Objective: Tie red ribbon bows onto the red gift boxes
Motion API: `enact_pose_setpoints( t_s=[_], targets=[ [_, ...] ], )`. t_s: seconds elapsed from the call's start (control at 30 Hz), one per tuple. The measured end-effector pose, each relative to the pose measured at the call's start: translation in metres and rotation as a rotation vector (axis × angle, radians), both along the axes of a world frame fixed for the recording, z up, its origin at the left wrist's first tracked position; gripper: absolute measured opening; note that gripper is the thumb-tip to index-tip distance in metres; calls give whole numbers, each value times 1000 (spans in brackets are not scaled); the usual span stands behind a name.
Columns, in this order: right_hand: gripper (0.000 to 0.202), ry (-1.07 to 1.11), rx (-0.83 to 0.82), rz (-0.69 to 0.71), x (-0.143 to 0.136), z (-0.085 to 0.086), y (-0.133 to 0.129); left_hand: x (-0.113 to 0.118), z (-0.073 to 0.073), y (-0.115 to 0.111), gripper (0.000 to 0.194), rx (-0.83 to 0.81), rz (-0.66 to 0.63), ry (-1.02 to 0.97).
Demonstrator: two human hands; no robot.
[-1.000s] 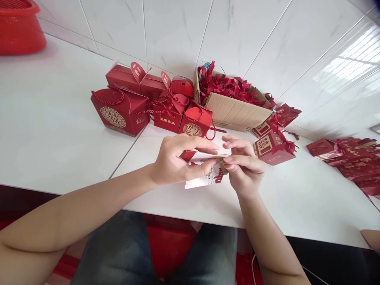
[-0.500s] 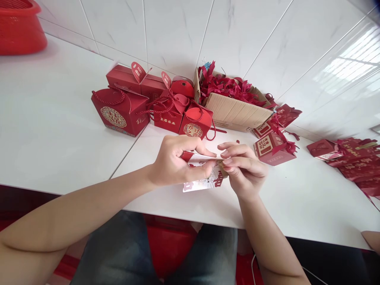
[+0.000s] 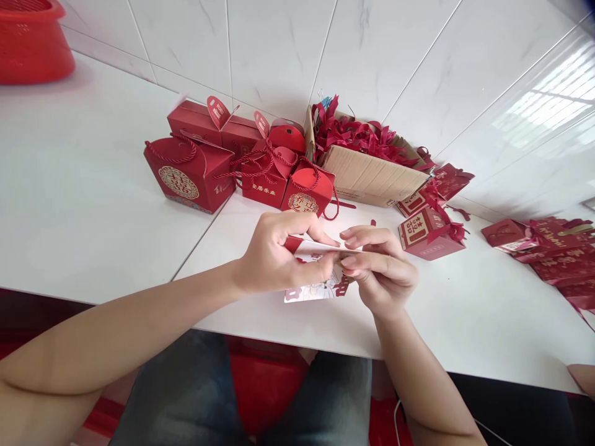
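My left hand pinches a folded red and white printed card between thumb and fingers. Its printed flap hangs below the fingers, above the white table. At the card's right edge, my right hand grips it with thumb and fingertips; the exact spot of contact is partly hidden. Just behind the hands stand red gift boxes with twisted cords, among them a large one with a round gold emblem and a smaller one.
An open cardboard box full of dark red ribbons stands by the tiled wall. Right of it is a ribboned red box; more red packages lie far right. A red basket sits far left. Another person's arm shows at the right edge.
My right fingertips have shifted slightly left along the card's edge, and the hanging printed flap has tilted a little. My left hand keeps its hold.
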State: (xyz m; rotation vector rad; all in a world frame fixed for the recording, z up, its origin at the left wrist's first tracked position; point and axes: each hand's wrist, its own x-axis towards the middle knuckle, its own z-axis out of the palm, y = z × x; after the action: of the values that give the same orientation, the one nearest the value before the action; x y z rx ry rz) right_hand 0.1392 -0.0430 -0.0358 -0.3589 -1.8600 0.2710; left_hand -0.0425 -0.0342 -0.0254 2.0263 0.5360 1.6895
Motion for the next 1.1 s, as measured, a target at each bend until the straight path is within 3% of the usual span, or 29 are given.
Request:
enact_pose_setpoints(
  t_s=[0.2, 0.33, 0.43, 0.53, 0.63, 0.73, 0.8, 0.87, 0.93, 1.1],
  targets=[
    [13, 13, 79, -126, 5, 0, 0, -1, -1, 0, 9, 27, 57, 29],
    [14, 134, 145, -193, 8, 6, 2, -2, 0, 0, 4, 45, 205, 48],
    [20, 145, 128, -169, 11, 8, 1, -1, 0, 5, 4, 44, 301, 44],
    [20, 122, 12, -60, 12, 7, -2, 0, -5, 13, 22, 17, 334, 36],
    [15, 154, -190, 86, 9, 1, -4, 1, -12, 22, 44, -35, 289, 58],
    [13, 234, -405, 267, 6, -5, -2, -3, -10, 25, 53, 15, 307, 82],
    [12, 264, -510, 400, 4, -7, 0, -6, 0, 20, 50, 131, 395, 83],
    [11, 283, -565, 516, 3, -8, 2, -9, 15, 8, 32, 275, 453, 124],
    [10, 303, -584, 603, 2, -7, 2, -8, 29, -7, 10, 398, 401, 229],
    [7, 306, -628, 645, 2, -7, 1, 2, 43, -33, 5, 373, 320, 428]
  ],
)
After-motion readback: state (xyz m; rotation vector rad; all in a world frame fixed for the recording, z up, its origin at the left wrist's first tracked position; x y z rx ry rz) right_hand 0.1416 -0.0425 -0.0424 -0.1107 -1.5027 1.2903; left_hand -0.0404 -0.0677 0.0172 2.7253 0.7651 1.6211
